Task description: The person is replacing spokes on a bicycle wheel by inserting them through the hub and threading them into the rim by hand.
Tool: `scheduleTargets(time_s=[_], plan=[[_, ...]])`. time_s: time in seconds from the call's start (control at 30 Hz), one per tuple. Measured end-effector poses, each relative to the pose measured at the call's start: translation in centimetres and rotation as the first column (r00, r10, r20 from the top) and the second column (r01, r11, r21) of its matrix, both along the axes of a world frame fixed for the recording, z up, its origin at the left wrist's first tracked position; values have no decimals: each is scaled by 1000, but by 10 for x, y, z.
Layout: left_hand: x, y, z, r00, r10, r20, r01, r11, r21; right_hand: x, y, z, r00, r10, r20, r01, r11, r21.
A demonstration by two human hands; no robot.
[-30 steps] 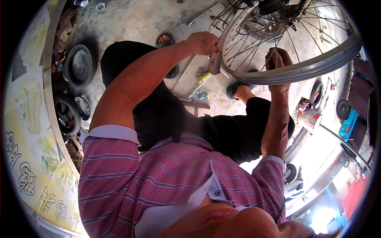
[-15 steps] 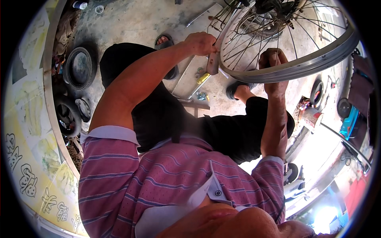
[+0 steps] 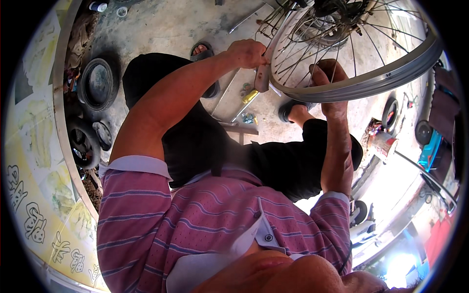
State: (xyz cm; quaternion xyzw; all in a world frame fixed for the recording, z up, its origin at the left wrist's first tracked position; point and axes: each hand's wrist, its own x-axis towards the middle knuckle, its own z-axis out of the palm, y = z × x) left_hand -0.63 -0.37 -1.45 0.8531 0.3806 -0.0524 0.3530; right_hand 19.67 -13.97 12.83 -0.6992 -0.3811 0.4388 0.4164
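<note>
Spreading across the upper view, a grey concrete floor (image 3: 161, 29) lies beneath everything, with a pale yellow surface (image 3: 34, 132) curving along the left side. Next in size comes the person, in a pink striped shirt (image 3: 215, 210) and black trousers (image 3: 195, 136), knees apart, sandals on the floor. A bicycle wheel (image 3: 356, 89), its silver rim bare of any tyre, stands tilted at upper right, beyond the right knee, its hub near the top edge. Two black tyres lie at left, a round one (image 3: 115, 80) and, just below it, another (image 3: 93, 146). A pale bucket (image 3: 383, 145) is off to the right. Beside the wheel's left edge runs a silver metal strip (image 3: 262, 80) with a rounded end. The left hand (image 3: 246, 52) is curled against that strip; whether its fingers clasp it cannot be told. The right hand (image 3: 334, 73) comes up behind the near rim, bent fingers showing among the spokes; whether they pinch one is unclear. Between the feet lies a yellow-handled tool (image 3: 250, 96), and a small clear cup (image 3: 122, 11) sits far forward.
</note>
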Motion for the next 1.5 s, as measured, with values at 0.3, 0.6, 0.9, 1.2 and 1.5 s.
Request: scheduleTargets(time_s=[0.3, 0.6, 0.9, 1.2, 1.5], plan=[[1, 1, 0, 1000, -5, -11, 4, 1000, -3, -4, -2, -27, 986, 145, 88, -156, 979, 134], [2, 0, 4, 999, -4, -45, 3, 1000, -20, 20, 4, -7, 963, 154, 223, -175, 982, 75], [1, 0, 2, 999, 2, -53, -3, 1000, -23, 13, 3, 4, 964, 25, -265, -10, 998, 56], [0, 1, -5, 1000, -7, 14, 7, 1000, -6, 3, 1, -6, 984, 162, 80, -156, 985, -69], [2, 0, 0, 1000, -6, -2, 6, 1000, -15, 16, 3, -14, 998, 68, -10, -68, 995, -76]])
